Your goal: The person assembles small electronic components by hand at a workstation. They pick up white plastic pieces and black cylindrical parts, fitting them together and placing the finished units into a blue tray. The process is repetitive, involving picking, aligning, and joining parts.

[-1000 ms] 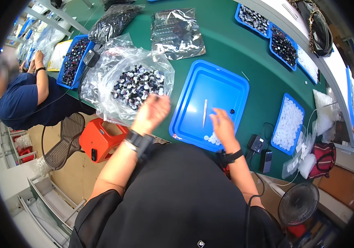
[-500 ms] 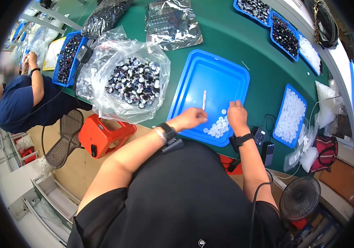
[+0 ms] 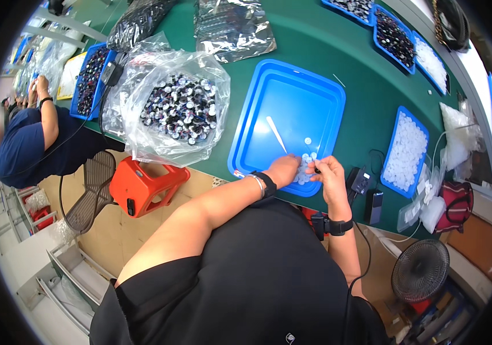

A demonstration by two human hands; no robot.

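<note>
Inside the blue tray (image 3: 338, 109), a small pile of clear round discs (image 3: 301, 175) lies at the near right corner, with a loose disc (image 3: 308, 141) just beyond it. My left hand (image 3: 284, 171) is at the left side of the pile, fingers bunched and bent down; its fingertips are hidden, so what it grips does not show. Above the pile's right side, my right hand (image 3: 330, 177) pinches a small dark piece (image 3: 317, 170). A narrow white streak (image 3: 276, 134) runs down to my left hand; whether it is a stick or a reflection I cannot tell.
An open plastic bag (image 3: 125, 123) of dark, clear-topped pieces (image 3: 180, 109) lies left of the tray. To the right are a blue tray of white pieces (image 3: 405, 152) and a black adapter (image 3: 359, 181). More filled trays (image 3: 394, 43) stand far right. A co-worker (image 3: 24, 135) sits at left.
My left hand has moved right and nearer to the pile of discs. My right hand has come down and turned, and a dark piece now shows at its fingertips. The view has shifted slightly.
</note>
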